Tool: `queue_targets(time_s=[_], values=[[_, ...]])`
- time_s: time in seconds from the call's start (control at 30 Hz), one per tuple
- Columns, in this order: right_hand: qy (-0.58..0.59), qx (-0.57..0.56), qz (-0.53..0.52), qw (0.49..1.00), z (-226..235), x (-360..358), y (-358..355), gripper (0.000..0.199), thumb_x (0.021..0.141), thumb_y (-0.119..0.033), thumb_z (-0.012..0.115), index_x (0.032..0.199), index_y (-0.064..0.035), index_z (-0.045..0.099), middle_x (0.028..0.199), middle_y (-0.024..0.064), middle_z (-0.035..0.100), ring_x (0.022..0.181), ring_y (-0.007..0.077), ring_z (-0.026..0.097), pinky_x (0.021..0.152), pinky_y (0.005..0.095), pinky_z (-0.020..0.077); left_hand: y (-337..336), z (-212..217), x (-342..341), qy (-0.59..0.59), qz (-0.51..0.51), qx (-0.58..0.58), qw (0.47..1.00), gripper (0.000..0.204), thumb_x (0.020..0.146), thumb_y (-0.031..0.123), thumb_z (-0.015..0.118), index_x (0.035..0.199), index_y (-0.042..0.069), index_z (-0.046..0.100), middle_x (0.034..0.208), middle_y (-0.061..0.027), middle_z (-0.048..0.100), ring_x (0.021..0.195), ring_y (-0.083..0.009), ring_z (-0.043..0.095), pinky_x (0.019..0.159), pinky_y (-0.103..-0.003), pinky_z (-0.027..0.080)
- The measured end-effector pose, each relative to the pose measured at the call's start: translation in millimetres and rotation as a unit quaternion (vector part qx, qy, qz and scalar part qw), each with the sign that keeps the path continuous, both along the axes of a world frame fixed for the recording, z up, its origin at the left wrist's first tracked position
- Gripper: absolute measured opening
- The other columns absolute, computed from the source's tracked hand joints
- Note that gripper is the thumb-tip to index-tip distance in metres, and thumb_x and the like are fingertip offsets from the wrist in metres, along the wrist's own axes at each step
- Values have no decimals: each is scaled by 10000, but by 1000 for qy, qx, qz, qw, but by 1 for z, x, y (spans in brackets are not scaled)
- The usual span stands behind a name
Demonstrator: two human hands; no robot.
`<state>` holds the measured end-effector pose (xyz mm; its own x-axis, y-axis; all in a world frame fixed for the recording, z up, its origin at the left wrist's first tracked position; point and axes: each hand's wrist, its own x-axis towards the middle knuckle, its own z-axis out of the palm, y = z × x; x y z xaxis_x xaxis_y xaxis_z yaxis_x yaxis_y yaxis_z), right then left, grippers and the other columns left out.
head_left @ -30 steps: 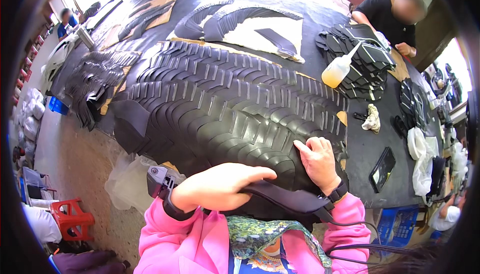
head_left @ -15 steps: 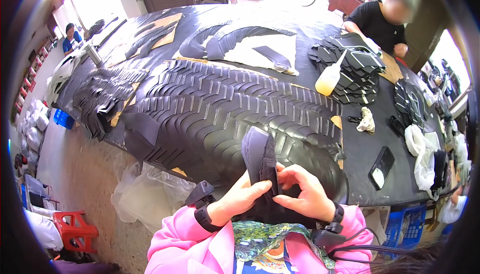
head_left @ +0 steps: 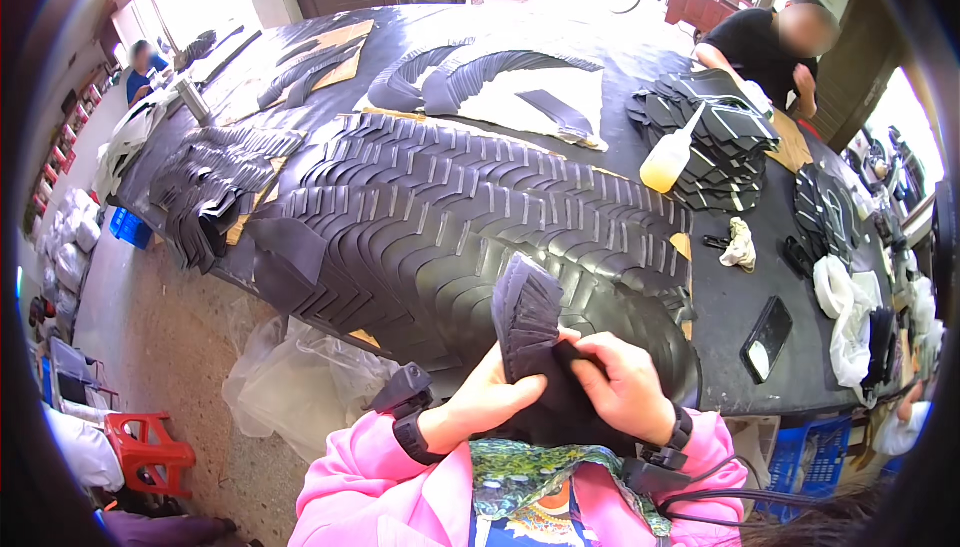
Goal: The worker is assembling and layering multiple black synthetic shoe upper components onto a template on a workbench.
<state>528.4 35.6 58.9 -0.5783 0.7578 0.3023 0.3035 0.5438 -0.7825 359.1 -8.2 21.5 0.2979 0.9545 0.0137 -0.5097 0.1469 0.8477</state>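
My left hand (head_left: pixel 488 395) is closed round the lower end of a stack of thin dark-grey curved pieces (head_left: pixel 526 309). The stack stands up out of my grip, its layered edges fanned to the right. Close beside it, my right hand (head_left: pixel 630 389) pinches a black piece (head_left: pixel 568 355) between thumb and fingers. Whether that piece is still joined to the stack I cannot tell. Beyond my hands, long overlapping rows of similar dark pieces (head_left: pixel 400 247) cover the table, several with pale strips along their edges.
A bottle with a long nozzle and yellow liquid (head_left: pixel 666 159) leans by piled pieces (head_left: pixel 700 117). A phone (head_left: pixel 767 339), crumpled cloth (head_left: pixel 738 245) and white plastic bag (head_left: pixel 845 317) lie right. A person (head_left: pixel 765 52) sits at the far right. A red stool (head_left: pixel 150 455) stands left.
The stack in my left hand has turned and fanned open, showing its layered edges. My right hand has moved slightly right, with a black piece now in its pinch.
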Motion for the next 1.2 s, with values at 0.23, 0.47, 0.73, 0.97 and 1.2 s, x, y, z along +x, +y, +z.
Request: queue_targets(time_s=[0.23, 0.47, 0.73, 0.97, 1.2], values=[[154, -129, -146, 969, -4, 40, 35, 87, 811, -19, 540, 892, 9, 525, 775, 6, 559, 686, 41, 501, 605, 190, 411, -6, 18, -39, 61, 33, 47, 996, 449, 616, -52, 348, 1040, -59, 496, 1089, -123, 520, 999, -178, 499, 885, -329, 382], [122, -335, -75, 931, -74, 28, 84, 137, 780, -23, 586, 908, 7, 546, 781, -21, 545, 725, 35, 483, 659, 178, 400, 8, 27, -22, 527, -24, 431, 732, 513, 612, 46, 572, 1115, 24, 475, 959, -178, 502, 762, -296, 525, 681, -370, 428], [113, -267, -112, 950, -85, 21, 80, 113, 772, -5, 592, 872, 8, 542, 752, -29, 533, 697, 26, 465, 632, 175, 394, 32, 1, -11, 586, -79, 442, 675, 423, 656, 95, 565, 1074, 68, 511, 1081, -244, 463, 705, -271, 514, 641, -352, 435], [106, -251, -121, 954, -83, 17, 79, 104, 776, -3, 590, 867, 2, 542, 731, -37, 522, 672, 17, 452, 596, 167, 386, 45, -10, -7, 601, -97, 421, 673, 382, 679, 113, 558, 1056, 65, 518, 1112, -258, 438, 682, -267, 530, 625, -358, 444], [89, -249, -123, 956, -84, 19, 80, 97, 776, -2, 590, 860, 5, 543, 711, -40, 516, 647, 13, 443, 568, 167, 383, 54, -9, -5, 623, -144, 402, 655, 361, 685, 109, 558, 1038, 48, 516, 1162, -287, 402, 633, -261, 536, 606, -352, 450]])
